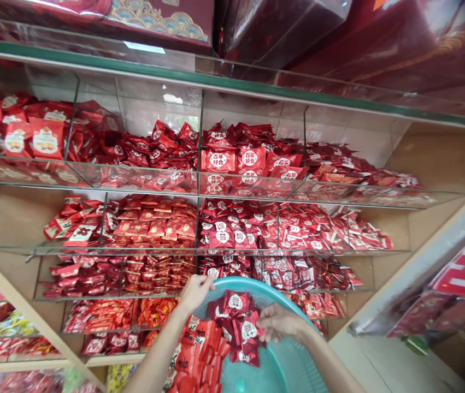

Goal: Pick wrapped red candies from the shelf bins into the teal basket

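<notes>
A teal plastic basin (275, 289) with a perforated wall stands below the shelves, close in front of me. My left hand (196, 290) is closed on its far-left rim. Inside the basin, my right hand (282, 324) pinches a small red packet (249, 328) with a white round label. Similar dark red packets (236, 301) lie around and under it. On the basin's left side, brighter red packets with dark lettering (199, 349) are heaped, partly behind my left forearm. Bare teal bottom shows toward the near right.
Glass-fronted shelves (232, 192) hold rows of red packets split by clear dividers. Large dark red boxes (166, 22) sit on the top shelf. A slanted wooden side panel (416, 240) bounds the right, with tiled floor (374, 349) beyond. More packets fill a shelf (15, 363) at lower left.
</notes>
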The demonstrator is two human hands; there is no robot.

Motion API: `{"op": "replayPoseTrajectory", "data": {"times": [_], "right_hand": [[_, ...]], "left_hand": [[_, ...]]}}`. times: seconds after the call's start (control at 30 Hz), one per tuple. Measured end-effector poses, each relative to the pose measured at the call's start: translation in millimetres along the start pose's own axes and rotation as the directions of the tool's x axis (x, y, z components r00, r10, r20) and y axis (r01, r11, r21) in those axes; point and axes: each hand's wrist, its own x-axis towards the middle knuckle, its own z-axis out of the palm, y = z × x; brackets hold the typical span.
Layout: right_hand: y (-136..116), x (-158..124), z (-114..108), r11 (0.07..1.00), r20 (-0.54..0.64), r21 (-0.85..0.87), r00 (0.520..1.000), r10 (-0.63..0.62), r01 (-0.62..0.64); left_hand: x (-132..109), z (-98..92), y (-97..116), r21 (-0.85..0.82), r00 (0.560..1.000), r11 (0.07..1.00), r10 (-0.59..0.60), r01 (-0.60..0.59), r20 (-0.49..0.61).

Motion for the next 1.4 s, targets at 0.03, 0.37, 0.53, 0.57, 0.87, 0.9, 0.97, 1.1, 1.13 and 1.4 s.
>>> {"op": "replayPoseTrajectory", "data": {"times": [0.03, 0.37, 0.53, 0.57, 0.87, 0.9, 0.97, 1.1, 1.13, 1.4], "right_hand": [[0.2, 0.4, 0.9, 1.000, -0.003, -0.008, 1.000, 0.007, -0.007], [-7.3, -6.8, -8.7, 0.999, -0.082, 0.033, 0.996, -0.018, 0.021], [-6.3, -3.3, -3.1, 1.000, -0.097, 0.020, 0.995, -0.016, 0.018], [-6.2, -2.8, -0.9, 1.000, -0.092, 0.007, 0.996, -0.020, 0.020], [-8.1, -6.6, 7.5, 0.998, -0.102, -0.057, 0.995, -0.023, 0.017], [-6.3, -5.2, 7.0, 0.998, -0.094, -0.054, 0.995, -0.032, 0.027], [-1.6, -0.5, 6.3, 0.997, -0.094, -0.066, 0.994, -0.053, 0.047], [4.1, 9.1, 4.0, 0.981, -0.162, -0.196, 0.986, -0.046, 0.014], [3.3, 9.3, 2.6, 0.972, -0.181, -0.236, 0.983, -0.042, -0.002], [-25.8, -28.6, 2.7, 0.937, -0.116, -0.310, 0.972, -0.205, 0.161]], "left_hand": [[-0.3, -0.2, 0.0, 0.001, 1.000, 1.000, 0.001, -0.001, 0.000], [-1.3, 0.6, -0.8, -0.008, 1.000, 1.000, 0.007, -0.007, -0.001], [0.3, 0.6, -2.0, -0.002, 1.000, 1.000, 0.015, -0.015, -0.004], [0.5, 0.4, -2.0, -0.002, 1.000, 1.000, 0.016, -0.016, -0.001], [0.2, 0.0, -1.7, -0.010, 0.999, 0.999, 0.033, -0.032, 0.009], [0.0, 0.1, -1.7, -0.014, 0.999, 0.999, 0.037, -0.037, 0.008], [-0.2, 0.2, -1.6, -0.014, 0.999, 0.999, 0.041, -0.041, 0.004], [-0.3, 0.0, -0.3, 0.009, 0.999, 0.999, 0.033, -0.033, -0.006], [-0.5, -0.3, 0.2, 0.010, 1.000, 0.999, 0.030, -0.030, -0.005], [-1.6, -1.2, -2.2, -0.017, 0.999, 0.999, 0.046, -0.046, 0.009]]}}
